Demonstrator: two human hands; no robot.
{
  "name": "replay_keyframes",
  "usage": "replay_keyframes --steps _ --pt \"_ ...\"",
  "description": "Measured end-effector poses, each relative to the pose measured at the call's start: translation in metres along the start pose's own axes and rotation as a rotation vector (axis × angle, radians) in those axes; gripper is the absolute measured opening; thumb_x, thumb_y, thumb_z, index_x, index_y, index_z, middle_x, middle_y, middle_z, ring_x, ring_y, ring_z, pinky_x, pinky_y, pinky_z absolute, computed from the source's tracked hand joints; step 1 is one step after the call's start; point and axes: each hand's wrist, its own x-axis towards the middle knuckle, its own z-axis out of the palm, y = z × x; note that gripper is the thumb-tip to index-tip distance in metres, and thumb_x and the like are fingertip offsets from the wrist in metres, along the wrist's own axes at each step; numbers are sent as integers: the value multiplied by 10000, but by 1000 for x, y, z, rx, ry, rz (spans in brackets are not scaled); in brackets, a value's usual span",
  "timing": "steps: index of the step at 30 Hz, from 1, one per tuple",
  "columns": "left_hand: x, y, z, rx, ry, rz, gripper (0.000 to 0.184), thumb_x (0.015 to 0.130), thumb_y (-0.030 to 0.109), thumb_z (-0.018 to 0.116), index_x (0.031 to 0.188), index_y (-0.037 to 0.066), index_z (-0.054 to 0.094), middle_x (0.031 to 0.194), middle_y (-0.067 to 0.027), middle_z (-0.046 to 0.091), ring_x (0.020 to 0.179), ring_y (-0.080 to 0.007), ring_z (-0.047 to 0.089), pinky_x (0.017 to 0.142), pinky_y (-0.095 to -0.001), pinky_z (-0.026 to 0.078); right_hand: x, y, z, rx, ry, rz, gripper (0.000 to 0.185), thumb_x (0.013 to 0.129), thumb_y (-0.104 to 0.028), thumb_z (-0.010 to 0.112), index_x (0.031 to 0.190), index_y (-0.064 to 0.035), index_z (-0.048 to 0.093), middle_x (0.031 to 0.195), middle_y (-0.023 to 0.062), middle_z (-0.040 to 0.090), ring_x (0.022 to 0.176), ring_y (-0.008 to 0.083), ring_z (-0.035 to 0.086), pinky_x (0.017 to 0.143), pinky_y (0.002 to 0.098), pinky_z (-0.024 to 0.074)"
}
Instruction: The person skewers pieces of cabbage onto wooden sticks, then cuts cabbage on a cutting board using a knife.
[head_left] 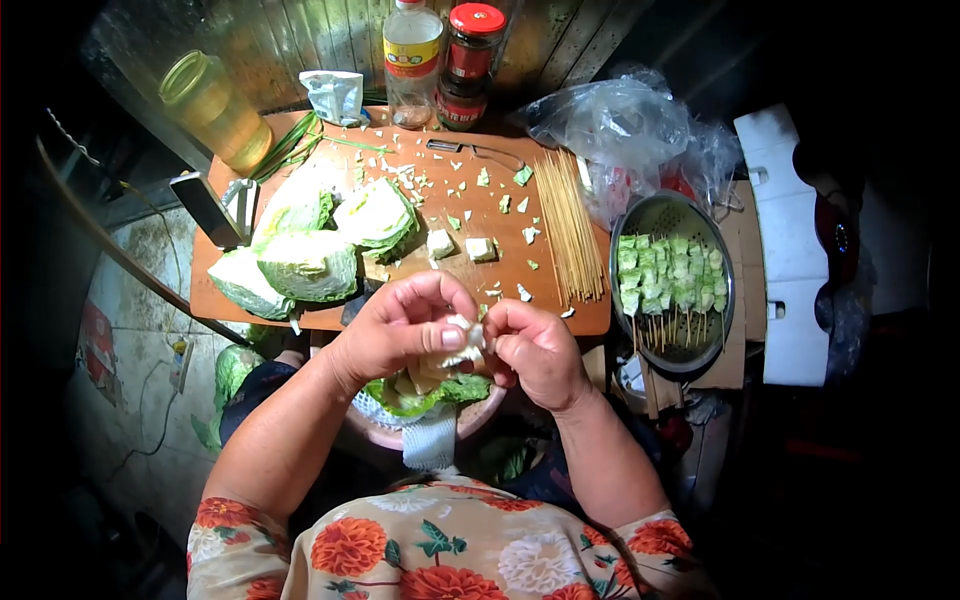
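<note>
In the head view, the left hand (405, 325) grips a pale, layered piece (462, 350) between thumb and curled fingers, and the right hand (540, 350) pinches its other side with bent fingertips. The piece is just past the board's near edge, above a round basin (385, 437) with crinkled green leaves (410, 402) and white foam netting (430, 442).

The smooth, orange-brown board (480, 210) carries ribbed cabbage wedges (307, 265) at its left, two blocky cubes (480, 249) near the middle and ragged green-white scraps around them. Thin, straight wooden sticks (570, 230) lie side by side along its right. At the back, a thin metal tool (475, 152) lies below a clear bottle (411, 65) and red-lidded jar (475, 40). A phone (209, 209) leans at the left, near a see-through jug (215, 110) of yellowish liquid.

Crumpled, glossy plastic (610, 115) crowds the board's far right corner, close to an oval, perforated metal colander (731, 270) holding green skewers (672, 275).
</note>
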Motion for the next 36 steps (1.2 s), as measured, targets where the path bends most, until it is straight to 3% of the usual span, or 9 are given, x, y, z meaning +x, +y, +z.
replay_keyframes --steps 3,5,7,16,20,25,28,33,36 --pt "2 3 -2 -175 140 60 252 872 174 652 1046 18 561 967 -106 614 783 -244 668 662 -365 568 3 6 -1 -61 108 -10 101 815 -68 532 817 7 598 702 38 581 610 174 576 573 318 485" --pt "7 2 -10 -191 286 141 267 906 243 581 1085 46 557 954 -113 615 719 -249 660 607 -366 555 7 21 -4 -880 124 -212 107 772 -84 552 783 -9 627 747 132 610 666 304 604 638 390 495" --pt "10 5 -13 -243 498 154 286 911 254 556 1120 58 551 943 -107 612 696 -242 645 613 -367 545 5 27 1 -1044 106 -193 141 760 -90 566 815 7 653 815 159 631 799 327 621 733 367 497" --pt "24 -1 -30 -353 909 317 333 935 262 556 1207 69 562 950 -77 597 764 -224 619 633 -352 524 4 37 37 -209 -20 263 292 995 -254 500 991 5 635 680 51 617 546 94 584 530 243 483" --pt "26 -4 -36 -352 928 330 336 935 259 558 1204 58 566 939 -77 605 763 -223 619 635 -349 525 3 40 43 -341 77 211 273 994 -235 494 974 -10 647 644 38 606 545 82 580 524 252 473" --pt "24 -9 -35 -293 942 349 321 920 216 564 1185 35 565 962 -86 623 762 -219 615 657 -344 526 4 56 47 -564 191 -101 215 939 -215 538 908 -57 681 702 123 648 623 237 648 617 338 497" --pt "24 -13 -34 -312 933 397 308 914 204 563 1168 29 567 975 -88 627 766 -214 611 684 -345 524 7 62 46 -484 198 -116 239 974 -166 507 914 -8 677 531 -16 517 465 43 477 451 227 388" --pt "25 -26 -50 -232 944 405 319 938 276 533 1151 41 568 954 -76 632 798 -207 604 728 -362 509 15 69 42 -533 146 -159 236 948 -185 509 952 -26 683 548 -4 536 483 71 511 478 259 425" --pt "20 -15 -43 -192 821 421 304 928 253 566 1158 55 573 1023 -65 601 852 -198 583 778 -347 494 20 64 36 -477 87 87 220 948 -201 531 1067 -33 608 645 31 601 543 100 564 514 285 458"
